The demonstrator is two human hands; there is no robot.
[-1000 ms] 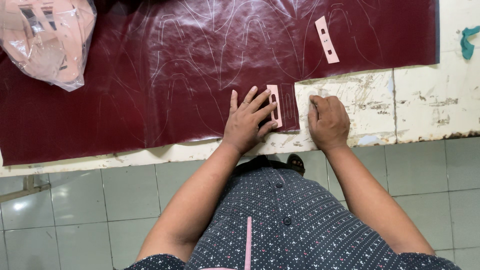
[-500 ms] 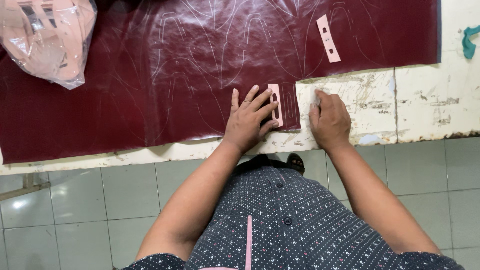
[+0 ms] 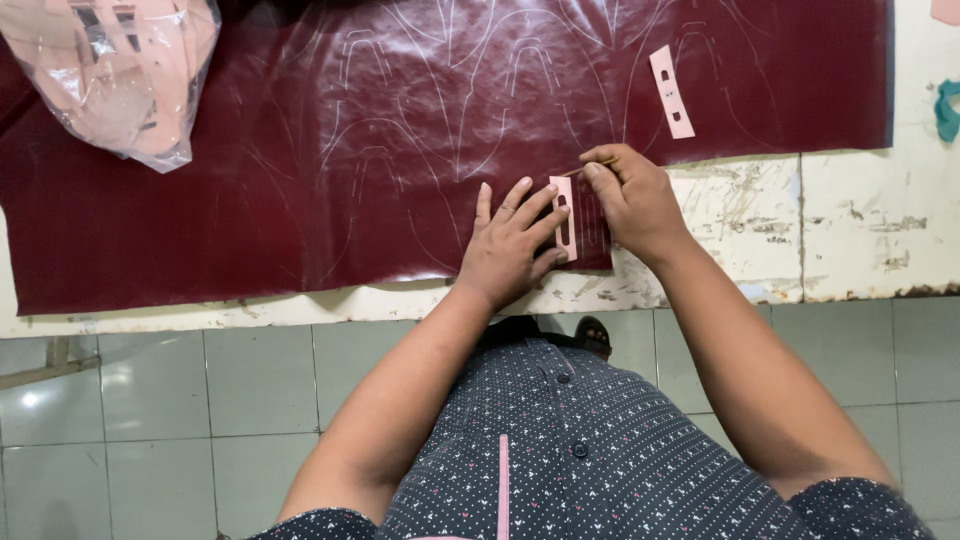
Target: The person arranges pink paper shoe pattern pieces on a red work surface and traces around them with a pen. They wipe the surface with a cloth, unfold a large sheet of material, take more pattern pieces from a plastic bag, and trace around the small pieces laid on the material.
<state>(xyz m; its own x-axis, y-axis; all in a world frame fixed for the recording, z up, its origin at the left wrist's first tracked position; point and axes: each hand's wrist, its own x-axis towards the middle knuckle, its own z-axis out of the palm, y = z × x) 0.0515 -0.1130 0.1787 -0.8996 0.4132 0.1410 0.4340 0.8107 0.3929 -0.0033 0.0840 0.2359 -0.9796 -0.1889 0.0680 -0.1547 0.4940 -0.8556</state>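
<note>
A dark red leather sheet [image 3: 300,150] with pale traced outlines lies over a worn white table [image 3: 860,220]. My left hand [image 3: 510,245] lies flat, fingers spread, pressing a small pink slotted template [image 3: 564,216] onto the sheet's lower right corner. My right hand [image 3: 630,195] is closed around a thin marking tool [image 3: 577,170] whose tip sits at the template's top edge. A second pink slotted template [image 3: 671,91] lies loose on the leather farther up and to the right.
A clear plastic bag of pink templates [image 3: 115,70] rests at the top left on the leather. A teal scrap [image 3: 947,108] lies at the table's right edge. Grey floor tiles [image 3: 150,420] are below the table edge.
My right hand has moved up from the table beside the sheet corner to the template's top edge, now with the marking tool against it. My left hand stays on the template.
</note>
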